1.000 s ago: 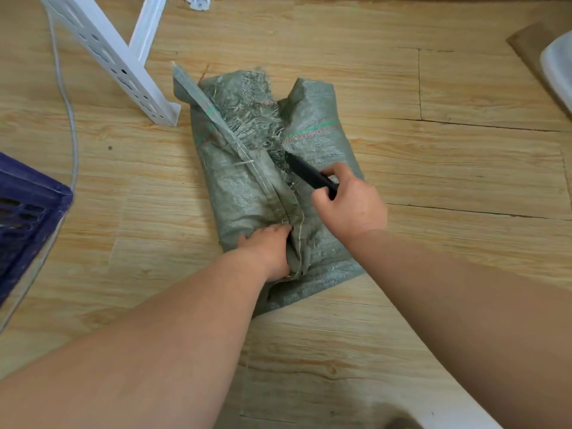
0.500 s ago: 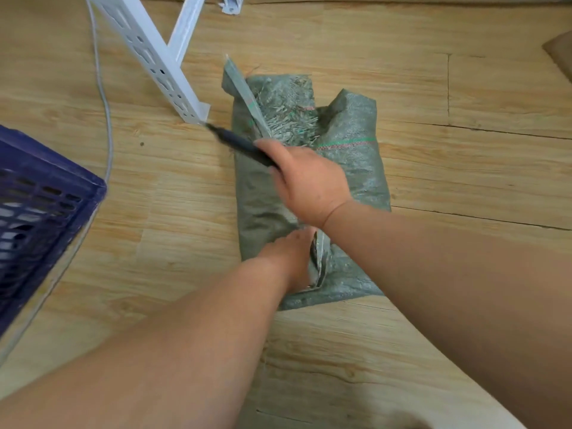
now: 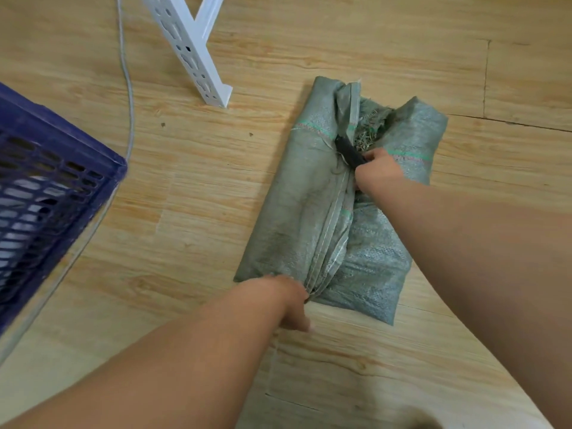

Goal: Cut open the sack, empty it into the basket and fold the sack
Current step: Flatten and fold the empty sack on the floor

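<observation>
A grey-green woven sack point(image 3: 294, 212) lies on the wooden floor, its stitched seam running lengthwise down the middle. The far part of the seam gapes, with frayed threads showing inside. My right hand point(image 3: 379, 174) grips a black knife point(image 3: 348, 151) whose blade sits in the seam at the edge of that gap. My left hand point(image 3: 286, 300) pinches the near end of the seam and holds the sack down. A dark blue slatted plastic basket point(image 3: 102, 171) stands at the left, apart from the sack.
A white perforated metal leg point(image 3: 198, 60) stands on the floor beyond the sack, to its left. A thin grey cable point(image 3: 128, 97) runs along the floor past the basket's corner. Bare wooden floor surrounds the sack.
My right hand swung the knife out to the far left of the sack, then brought it back into the seam. My left hand stayed on the near end. The camera shifted left, showing more basket.
</observation>
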Demonstrator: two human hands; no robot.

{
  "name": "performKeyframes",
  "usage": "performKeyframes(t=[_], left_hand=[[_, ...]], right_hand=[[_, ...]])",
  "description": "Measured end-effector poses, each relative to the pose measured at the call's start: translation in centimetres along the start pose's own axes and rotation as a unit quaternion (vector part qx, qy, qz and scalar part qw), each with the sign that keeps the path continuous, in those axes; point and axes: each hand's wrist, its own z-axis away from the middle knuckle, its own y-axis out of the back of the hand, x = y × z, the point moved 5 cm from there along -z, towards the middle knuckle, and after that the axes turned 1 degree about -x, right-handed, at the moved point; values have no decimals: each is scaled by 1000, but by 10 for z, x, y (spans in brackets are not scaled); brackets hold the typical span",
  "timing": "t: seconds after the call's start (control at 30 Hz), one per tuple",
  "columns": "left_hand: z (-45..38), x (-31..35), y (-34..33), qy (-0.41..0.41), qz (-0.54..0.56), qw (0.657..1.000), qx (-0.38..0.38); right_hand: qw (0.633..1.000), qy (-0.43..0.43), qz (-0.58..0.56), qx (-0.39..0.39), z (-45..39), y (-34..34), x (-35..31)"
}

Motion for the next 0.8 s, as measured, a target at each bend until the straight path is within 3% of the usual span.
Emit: performKeyframes(t=[0.07, 0.17, 0.2, 0.23, 0.33, 0.4, 0.53, 0.63, 0.8], left_hand=[[5, -3, 19, 5, 134, 985, 106], [30, -22, 51, 106, 215, 883, 403], [34, -30, 56, 139, 216, 854, 453], [33, -42, 57, 167, 235, 838, 464], [21, -75, 48, 225, 426, 803, 352], [13, -82, 42, 216, 531, 769, 282], [11, -82, 45, 168, 585, 748, 267], [21, -75, 62, 128, 517, 786, 313], [62, -50, 104, 135, 238, 827, 490]], right_hand=[[1000, 17, -11, 5, 5, -2, 1], [998, 65, 7, 25, 24, -4, 4], [996, 77, 18, 33, 35, -5, 6], [995, 87, 32, 40, 46, -7, 8], [991, 90, 65, 72, 77, -12, 16], [990, 79, 71, 93, 93, -16, 23], [995, 14, 41, 90, 112, -28, 35], [997, -56, -14, 46, 106, -37, 40], [992, -32, -111, -49, 64, -40, 17]])
